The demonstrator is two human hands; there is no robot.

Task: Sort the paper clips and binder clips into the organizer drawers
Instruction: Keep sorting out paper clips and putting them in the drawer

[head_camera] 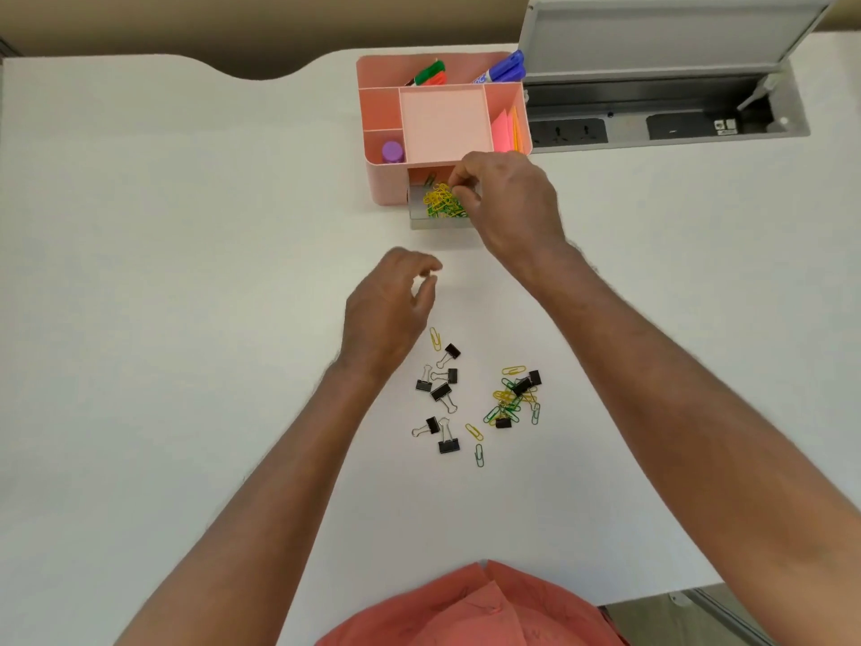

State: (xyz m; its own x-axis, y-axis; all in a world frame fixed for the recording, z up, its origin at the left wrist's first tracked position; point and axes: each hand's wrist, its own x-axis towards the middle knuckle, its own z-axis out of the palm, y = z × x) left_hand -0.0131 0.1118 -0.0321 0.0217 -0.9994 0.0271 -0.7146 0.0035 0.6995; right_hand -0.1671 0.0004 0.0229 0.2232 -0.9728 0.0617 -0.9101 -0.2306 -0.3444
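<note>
Presently we are in the paper-clip half of the sort, at the drop-off.

Right hand [508, 202]: over the pulled-out drawer [440, 220] of the pink organizer [379, 179]; fingertips [459, 179] pinched together just above the yellow and green clips already heaped there [440, 202]. Whether a clip sits in that pinch we cannot tell; the fingers hide it.

Left hand [386, 310]: hovering between drawer and pile, fingers loosely curled, thumb and forefinger a little apart, nothing visibly held.

Loose paper clips: one yellow [435, 338] just beneath the left fingers; a tangled yellow-green cluster [510, 401] nearer us and to the right of them; two strays, one yellow [474, 431] and one green [479, 455], nearer still.

Binder clips, black [441, 394]: scattered just behind the left wrist, three more mixed into the tangle; none sorted yet, by our reckoning.

Next move, as we judge it: let go over the drawer, then return for the nearest single clip. The tangle will want teasing apart, and the binder clips need a second drawer, none of which we see open.
</note>
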